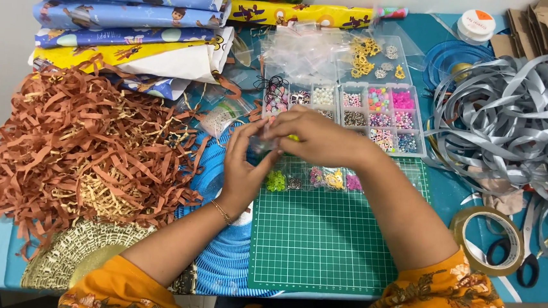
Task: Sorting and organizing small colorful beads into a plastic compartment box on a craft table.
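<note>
Centre of frame: left hand (242,170) and right hand (314,136) meet over the top edge of a green cutting mat (326,241). Between them is a small clear plastic bag (262,144); the left thumb and fingers are curled against it, and the right fingertips pinch its upper edge. A speck of yellow-green shows at the right fingertips; cannot tell what it is. Just above the hands lies a clear bead organiser (379,116) with sorted coloured beads. A row of small filled bags (314,179) lies on the mat under the right wrist. Left of frame: brown shredded paper (81,147). Upper left: rolls of wrapping paper (123,15). Right: tangled silver ribbon (514,119); lower right, a tape roll (488,240).
</note>
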